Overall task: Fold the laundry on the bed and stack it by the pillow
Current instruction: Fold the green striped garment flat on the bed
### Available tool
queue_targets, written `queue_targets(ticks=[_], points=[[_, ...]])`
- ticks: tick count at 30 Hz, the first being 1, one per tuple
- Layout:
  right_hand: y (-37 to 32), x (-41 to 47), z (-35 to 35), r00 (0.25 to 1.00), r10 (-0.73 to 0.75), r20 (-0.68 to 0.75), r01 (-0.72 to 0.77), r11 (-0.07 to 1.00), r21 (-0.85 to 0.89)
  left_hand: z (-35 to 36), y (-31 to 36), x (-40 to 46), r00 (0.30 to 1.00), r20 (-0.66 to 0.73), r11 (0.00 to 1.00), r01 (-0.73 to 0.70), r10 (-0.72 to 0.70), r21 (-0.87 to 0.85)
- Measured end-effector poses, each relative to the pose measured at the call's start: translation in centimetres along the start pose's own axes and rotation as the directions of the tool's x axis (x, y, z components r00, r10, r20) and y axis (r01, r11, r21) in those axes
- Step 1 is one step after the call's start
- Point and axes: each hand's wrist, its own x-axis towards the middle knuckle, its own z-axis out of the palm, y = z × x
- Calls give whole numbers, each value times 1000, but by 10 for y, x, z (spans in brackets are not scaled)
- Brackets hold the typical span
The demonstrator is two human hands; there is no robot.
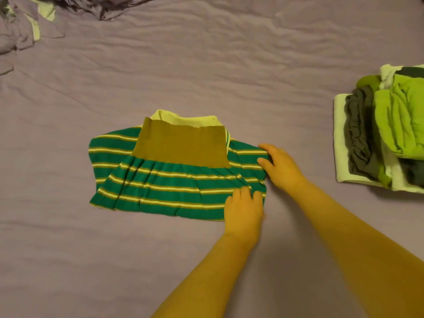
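Observation:
A green striped garment (pixel 160 180) with a brown band and a pale collar lies partly folded in the middle of the bed (pixel 206 65). My left hand (pixel 244 210) grips its near right corner, with the fingers curled into the fabric. My right hand (pixel 278 166) pinches the garment's right edge a little farther up. A stack of folded laundry (pixel 385 134) in lime green, dark grey and white sits at the right edge of the view.
A pile of unfolded purple-grey and pale clothes (pixel 25 21) lies at the far left corner. More crumpled dark fabric (pixel 110 5) is along the top edge. The purple sheet is wrinkled all over.

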Motion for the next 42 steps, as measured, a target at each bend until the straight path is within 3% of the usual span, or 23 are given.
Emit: queue_targets(ticks=[2, 4, 6, 9, 11, 13, 16, 26, 31, 36, 42], points=[[-7, -1, -2, 999, 45, -13, -43, 989, 138, -12, -8, -1, 1000, -10, 999, 18, -18, -37], [-18, -4, -4, 994, 108, 3, -105, 953, 286, -12, -20, 0, 999, -7, 934, 43, -49, -355], [-34, -5, -5, 991, 136, -2, -128, 932, 338, -23, -38, -6, 993, 41, 734, 109, -109, -670], [-66, -5, -2, 989, 141, -41, -117, 925, 361, -43, -71, -22, 980, 92, 388, 156, -179, -909], [-92, -3, 4, 988, 150, -43, -122, 915, 385, -54, -97, -33, 972, 122, 214, 165, -201, -963], [-122, -1, 15, 981, 192, -27, -160, 883, 442, -62, -128, -45, 961, 119, 139, 157, -249, -978], [-171, 2, 41, 980, 197, -7, -169, 859, 483, -65, -176, -62, 933, 143, 50, 168, -331, -984], [-294, 24, 139, 998, 61, -9, -53, 919, 390, -61, -304, -93, 830, 220, -174, 151, -513, -973], [-315, 39, 175, 999, 23, -40, -10, 952, 305, -49, -334, -87, 806, 220, -122, 183, -549, -975], [-310, 38, 195, 995, -100, -21, 101, 987, 125, -45, -342, -70, 763, 149, 33, 217, -629, -976], [-279, 19, 173, 991, -131, 1, 131, 990, 57, -58, -334, -34, 783, 94, 293, 337, -615, -895]])
